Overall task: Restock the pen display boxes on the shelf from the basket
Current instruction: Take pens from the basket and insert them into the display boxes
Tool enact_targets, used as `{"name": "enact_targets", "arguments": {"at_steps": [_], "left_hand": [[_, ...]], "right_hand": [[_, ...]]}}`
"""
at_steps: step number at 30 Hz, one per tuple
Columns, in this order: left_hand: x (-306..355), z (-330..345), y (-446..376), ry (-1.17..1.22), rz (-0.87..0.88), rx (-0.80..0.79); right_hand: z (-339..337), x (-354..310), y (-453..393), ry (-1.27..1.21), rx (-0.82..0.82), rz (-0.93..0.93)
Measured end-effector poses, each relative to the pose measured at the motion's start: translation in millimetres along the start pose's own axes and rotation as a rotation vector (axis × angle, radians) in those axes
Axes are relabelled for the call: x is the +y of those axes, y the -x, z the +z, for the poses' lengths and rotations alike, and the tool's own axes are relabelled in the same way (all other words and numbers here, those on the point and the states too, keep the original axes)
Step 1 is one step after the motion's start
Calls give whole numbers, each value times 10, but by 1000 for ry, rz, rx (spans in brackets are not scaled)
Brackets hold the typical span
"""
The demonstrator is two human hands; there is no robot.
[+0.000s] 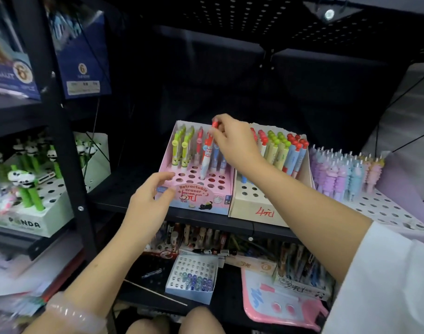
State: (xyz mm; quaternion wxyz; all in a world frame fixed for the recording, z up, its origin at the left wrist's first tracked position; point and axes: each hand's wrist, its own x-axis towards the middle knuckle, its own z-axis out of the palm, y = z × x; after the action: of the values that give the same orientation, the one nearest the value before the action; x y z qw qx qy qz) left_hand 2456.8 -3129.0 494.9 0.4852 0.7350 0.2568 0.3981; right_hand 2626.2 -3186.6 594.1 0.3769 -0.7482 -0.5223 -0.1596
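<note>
Black metal shelf (206, 219) carried three pen display boxes side by side.
Right hand (232, 141) pinched a red-capped pen (207, 153) by its top, tip set in a hole of the pink display box (196, 201); beige box (254, 208) sat at its 3 o'clock. Left hand (150, 201), fingers loosely spread and holding nothing, touched the pink box's front corner at 7 o'clock.

One head-worn wide-angle camera looks forward and down, close to the shelf (206, 221). The pink display box (194, 189) sits centre-frame within arm's reach; lower shelves and the wearer's knees fill the bottom edge.
</note>
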Motion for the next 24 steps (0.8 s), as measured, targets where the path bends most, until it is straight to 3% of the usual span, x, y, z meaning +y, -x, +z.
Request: {"name": "enact_targets", "arguments": {"at_steps": [3, 8, 15, 20, 24], "left_hand": [[-21, 23, 24, -71, -40, -60], [47, 40, 63, -150, -32, -93], [315, 313, 295, -24, 99, -114], [358, 939, 766, 154, 100, -357], [228, 1558, 1339, 122, 56, -666]], "right_hand": [[94, -10, 123, 76, -109, -28], [132, 5, 221, 99, -131, -35], [-298, 92, 490, -83, -206, 49], [-826, 402, 1226, -94, -320, 118], [-1098, 891, 2180, -144, -448, 340]]}}
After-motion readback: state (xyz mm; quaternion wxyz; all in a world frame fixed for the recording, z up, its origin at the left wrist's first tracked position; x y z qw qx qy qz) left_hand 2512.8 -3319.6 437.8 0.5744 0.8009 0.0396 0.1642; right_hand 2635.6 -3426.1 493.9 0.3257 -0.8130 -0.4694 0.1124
